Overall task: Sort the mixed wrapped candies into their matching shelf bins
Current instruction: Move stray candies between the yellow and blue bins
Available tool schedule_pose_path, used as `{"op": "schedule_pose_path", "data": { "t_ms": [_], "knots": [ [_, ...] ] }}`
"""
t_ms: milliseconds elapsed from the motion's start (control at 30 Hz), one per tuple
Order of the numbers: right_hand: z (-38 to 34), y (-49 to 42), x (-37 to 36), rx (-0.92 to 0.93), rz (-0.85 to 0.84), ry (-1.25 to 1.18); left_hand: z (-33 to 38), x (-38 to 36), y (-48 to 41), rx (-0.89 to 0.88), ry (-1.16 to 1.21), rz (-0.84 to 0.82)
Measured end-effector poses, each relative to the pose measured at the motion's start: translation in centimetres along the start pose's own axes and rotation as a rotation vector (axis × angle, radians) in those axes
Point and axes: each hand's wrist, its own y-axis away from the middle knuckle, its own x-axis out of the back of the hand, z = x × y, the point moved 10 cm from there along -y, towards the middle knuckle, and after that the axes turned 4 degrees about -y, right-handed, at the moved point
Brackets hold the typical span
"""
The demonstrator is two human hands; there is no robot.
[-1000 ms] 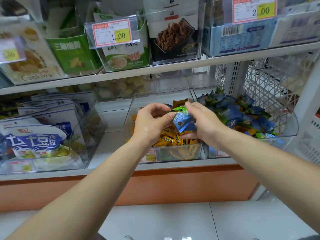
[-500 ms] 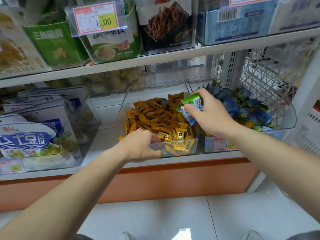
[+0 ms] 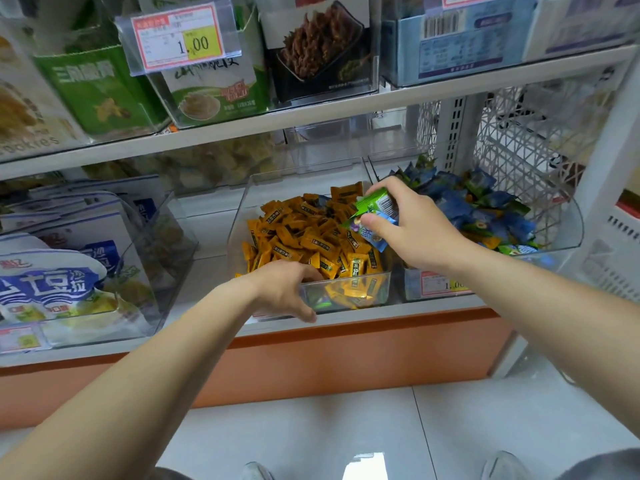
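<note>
White store shelving (image 3: pixel 346 107) fills the view, with clear bins along the lower shelf above a pale tiled floor (image 3: pixel 311 431). The left hand (image 3: pixel 285 289) grasps the front wall of the middle bin (image 3: pixel 349 294): its fingers hook over the rim among the orange wrapped candies (image 3: pixel 304 237) and its thumb presses the outside. Whether those fingers also hold a candy cannot be told. The right hand (image 3: pixel 415 226), raised beyond the left, pinches a few green and blue wrapped candies (image 3: pixel 375 211) between thumb and curled fingers, above the divide between the orange bin and the neighbouring bin (image 3: pixel 573 233). That bin, piled with blue candies (image 3: pixel 478 209), lies just past its knuckles.
</note>
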Motion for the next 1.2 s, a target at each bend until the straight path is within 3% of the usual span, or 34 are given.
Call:
{"op": "schedule_pose_path", "data": {
  "t_ms": [167,800,933,1067,1200],
  "knots": [
    [0.0,0.0,0.1,-0.004,-0.001,0.007,-0.2,-1.8,-0.5,0.026,-0.011,-0.185],
    [-0.1,-0.3,-0.1,0.012,-0.003,-0.005,-0.1,-2.1,-0.6,0.003,0.226,-0.226],
    [-0.1,-0.3,-0.2,0.004,-0.004,0.001,0.4,-0.7,-0.6,-0.028,0.209,-0.046],
    [-0.1,-0.3,-0.2,0.005,-0.006,0.005,0.1,1.9,0.8,-0.097,0.395,0.204],
    [0.0,-0.4,0.1,-0.014,0.027,0.009,0.2,3.0,1.8,-0.124,0.469,0.311]
  ]
}}
